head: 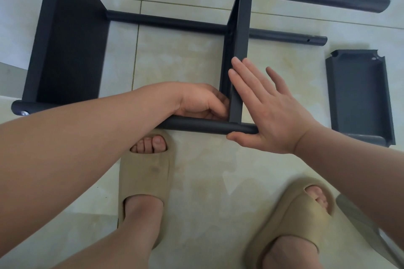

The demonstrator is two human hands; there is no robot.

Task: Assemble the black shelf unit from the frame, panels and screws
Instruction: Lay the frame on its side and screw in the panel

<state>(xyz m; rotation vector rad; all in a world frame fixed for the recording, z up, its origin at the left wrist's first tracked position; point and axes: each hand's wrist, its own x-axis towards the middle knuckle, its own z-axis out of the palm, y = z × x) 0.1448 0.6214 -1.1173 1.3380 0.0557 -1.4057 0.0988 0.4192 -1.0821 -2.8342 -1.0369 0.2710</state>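
Clearly the half-built shelf unit lies on its side on the tiled floor [185, 61], and everything is best placed from the middle shelf panel [240, 50], which stands on edge between the tubes. Nearest, short of that panel's lower end, are two beige slippers [146, 172]. Just beyond them the near tube [196, 125] runs leftward from the panel's foot, with a screw [24, 113] at its far-left end. The left hand [201, 102] is tucked into the corner on the panel's left side, its fingers curled round the panel's folded lip; whether it also pinches a screw there is hidden. The right hand [271, 107] lies flat and spread against the panel's right face, with its thumb along the tube's end. To the panel's right, well apart, a loose panel [360, 98] lies tray-side up. Far to its left stands the end panel [70, 50], already joined. Behind, the far tubes [175, 23] cross the panel's upper end, one showing an empty screw hole [308, 40] to the right. The parts look like thin, stiff painted metal, probably light but smooth and liable to slide or rack at loose joints. I judge it wisest to hold the panel by its folded lip close to the tube, as now, bracing the opposite face flat, and to keep fingers off the thin edges.
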